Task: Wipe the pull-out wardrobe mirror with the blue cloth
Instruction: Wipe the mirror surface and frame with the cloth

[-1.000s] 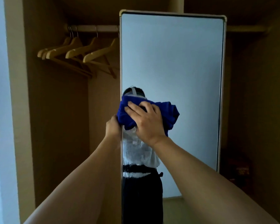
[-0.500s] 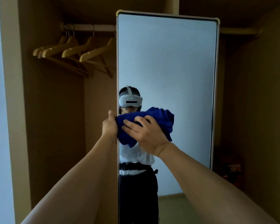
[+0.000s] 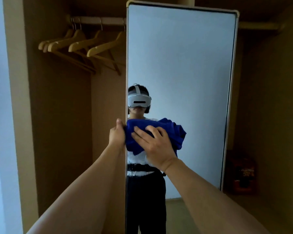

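Observation:
The tall pull-out mirror (image 3: 184,65) stands upright in front of me in a pale frame, reflecting a person with a headset. A bunched blue cloth (image 3: 174,132) lies against the glass near its left side at chest height. My right hand (image 3: 154,144) presses on the cloth with spread fingers. My left hand (image 3: 117,135) grips the mirror's left edge beside the cloth, thumb up along the frame.
Several wooden hangers (image 3: 85,46) hang on a rail in the open wardrobe bay left of the mirror. A dark red object (image 3: 242,174) sits low in the right bay behind the mirror. A pale wall (image 3: 0,115) borders the far left.
My right hand has moved the blue cloth down the glass, from face height to chest height. My left hand slid slightly lower along the mirror's edge.

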`<move>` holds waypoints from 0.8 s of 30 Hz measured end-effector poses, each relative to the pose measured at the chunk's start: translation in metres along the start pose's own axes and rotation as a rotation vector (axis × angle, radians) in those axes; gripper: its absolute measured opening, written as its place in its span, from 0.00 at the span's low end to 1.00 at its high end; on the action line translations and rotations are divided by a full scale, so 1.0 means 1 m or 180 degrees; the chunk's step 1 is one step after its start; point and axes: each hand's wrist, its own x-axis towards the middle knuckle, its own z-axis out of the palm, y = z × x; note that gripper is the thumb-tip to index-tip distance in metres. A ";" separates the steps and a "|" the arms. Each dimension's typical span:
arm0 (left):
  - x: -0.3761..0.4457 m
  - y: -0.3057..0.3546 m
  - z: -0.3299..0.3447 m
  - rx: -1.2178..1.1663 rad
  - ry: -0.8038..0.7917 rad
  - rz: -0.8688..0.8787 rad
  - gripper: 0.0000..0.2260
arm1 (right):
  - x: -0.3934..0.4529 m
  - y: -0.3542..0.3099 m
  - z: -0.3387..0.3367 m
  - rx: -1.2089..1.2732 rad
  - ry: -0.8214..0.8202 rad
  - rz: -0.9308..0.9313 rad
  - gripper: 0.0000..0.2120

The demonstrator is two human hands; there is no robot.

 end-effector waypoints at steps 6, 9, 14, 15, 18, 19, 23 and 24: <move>-0.004 -0.001 0.003 0.0047 0.0104 0.0052 0.22 | -0.037 -0.004 0.006 -0.0046 -0.0398 -0.0459 0.22; -0.006 -0.001 0.004 0.0101 0.0121 0.0090 0.23 | -0.036 0.006 0.001 -0.0239 -0.0480 -0.0777 0.23; -0.007 0.000 0.005 0.0174 0.0149 0.0079 0.23 | -0.006 0.038 -0.016 -0.0502 -0.0188 -0.0643 0.23; -0.007 0.000 0.005 0.0189 0.0161 0.0111 0.23 | 0.002 0.046 -0.020 -0.0543 -0.0096 -0.0480 0.24; -0.007 -0.002 0.005 0.0314 0.0152 0.0251 0.23 | 0.015 0.064 -0.028 -0.0479 0.0042 -0.0074 0.26; -0.008 -0.003 0.005 0.0311 0.0147 0.0281 0.22 | 0.014 0.065 -0.028 -0.0445 0.0074 0.0042 0.26; -0.008 -0.002 0.007 0.0258 0.0249 0.0243 0.21 | -0.010 0.046 -0.014 -0.0309 0.0248 0.0355 0.24; -0.008 -0.001 0.008 0.0257 0.0277 0.0224 0.20 | -0.022 0.041 -0.009 -0.0281 0.0245 0.0305 0.23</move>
